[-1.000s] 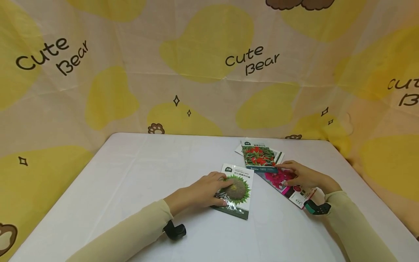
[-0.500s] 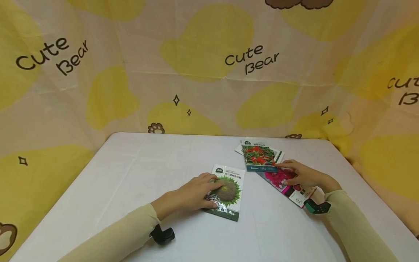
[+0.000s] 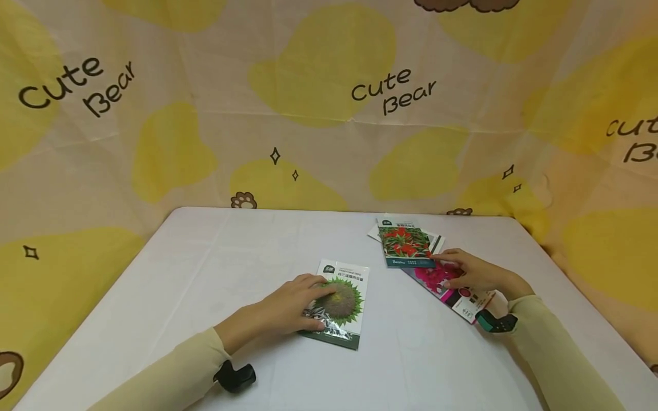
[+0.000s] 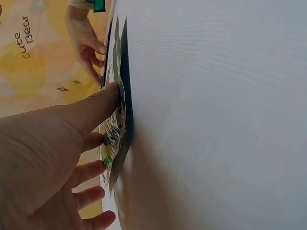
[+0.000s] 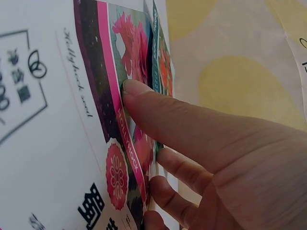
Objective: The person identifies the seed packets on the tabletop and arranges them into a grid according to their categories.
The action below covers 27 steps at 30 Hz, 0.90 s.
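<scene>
My left hand [image 3: 285, 305] lies on a sunflower seed packet [image 3: 346, 305], its fingers spread over the left half of the front. In the left wrist view the thumb and fingertips touch the face of this packet [image 4: 113, 136], which lies low over the white tabletop. To the right, my right hand [image 3: 478, 274] rests its thumb and fingers on a pink hollyhock seed packet [image 3: 468, 311]. In the right wrist view the thumb tip presses the printed flowers of the hollyhock packet [image 5: 132, 43]. A red-flower seed packet [image 3: 405, 242] overlaps its far end.
Beneath the red-flower packet, a white packet [image 3: 438, 242] pokes out at both sides. All of them lie on a white-covered table [image 3: 421, 365]. A yellow-patterned cloth backdrop [image 3: 308, 74] hangs behind the far table edge.
My left hand has slid the sunflower seed packet to the left, away from the other packets. The right hand stays in place on the hollyhock packet.
</scene>
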Each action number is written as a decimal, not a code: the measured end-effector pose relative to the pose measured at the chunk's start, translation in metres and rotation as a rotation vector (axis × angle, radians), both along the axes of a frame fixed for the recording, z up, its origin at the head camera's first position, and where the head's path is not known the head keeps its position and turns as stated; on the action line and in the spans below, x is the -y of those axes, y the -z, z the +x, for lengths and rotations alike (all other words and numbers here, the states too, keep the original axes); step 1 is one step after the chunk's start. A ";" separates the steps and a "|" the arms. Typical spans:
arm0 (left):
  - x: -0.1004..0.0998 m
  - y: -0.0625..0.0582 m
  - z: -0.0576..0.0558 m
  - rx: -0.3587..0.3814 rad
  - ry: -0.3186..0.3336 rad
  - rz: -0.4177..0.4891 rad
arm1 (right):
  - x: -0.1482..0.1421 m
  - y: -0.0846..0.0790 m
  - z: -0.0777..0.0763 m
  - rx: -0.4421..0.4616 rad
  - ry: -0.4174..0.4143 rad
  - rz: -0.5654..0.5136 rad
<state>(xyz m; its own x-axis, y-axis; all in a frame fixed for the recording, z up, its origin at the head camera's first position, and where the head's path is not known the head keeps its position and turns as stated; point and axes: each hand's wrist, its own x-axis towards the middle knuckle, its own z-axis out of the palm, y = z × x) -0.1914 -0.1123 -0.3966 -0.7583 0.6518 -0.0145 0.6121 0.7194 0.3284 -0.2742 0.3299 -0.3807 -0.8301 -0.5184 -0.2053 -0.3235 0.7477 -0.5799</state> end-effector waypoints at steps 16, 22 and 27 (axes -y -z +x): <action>0.033 -0.002 0.016 0.023 -0.062 0.022 | 0.003 0.001 -0.001 0.014 0.011 -0.004; 0.044 -0.002 0.021 0.016 -0.081 0.006 | 0.003 0.000 -0.001 0.021 0.023 0.003; 0.051 -0.004 0.026 0.020 -0.090 0.010 | 0.003 0.000 -0.001 0.035 0.033 0.004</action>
